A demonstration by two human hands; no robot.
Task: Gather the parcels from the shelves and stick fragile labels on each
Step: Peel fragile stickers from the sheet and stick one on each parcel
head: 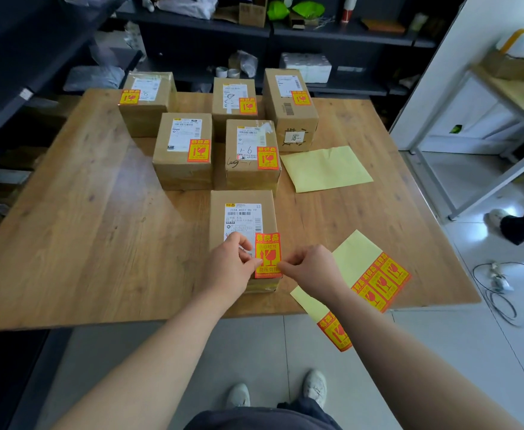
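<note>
Several cardboard parcels stand on the wooden table (83,212). The nearest parcel (242,212) bears a white shipping slip and an orange-red fragile label (267,255) at its near right corner. My left hand (232,268) pinches the label's left edge, and my right hand (308,266) pinches its lower right edge. Five parcels behind, among them one at the back left (145,103) and one at the back right (290,110), each carry a fragile label. A yellow backing sheet (375,274) with several labels lies right of my right hand, overhanging the table's front edge.
A bare yellow backing sheet (325,169) lies right of the middle parcels. Dark shelves (332,35) with bags and boxes stand behind the table. A white metal table (487,119) is at the right, a person's foot (502,218) and a cable (502,293) on the floor.
</note>
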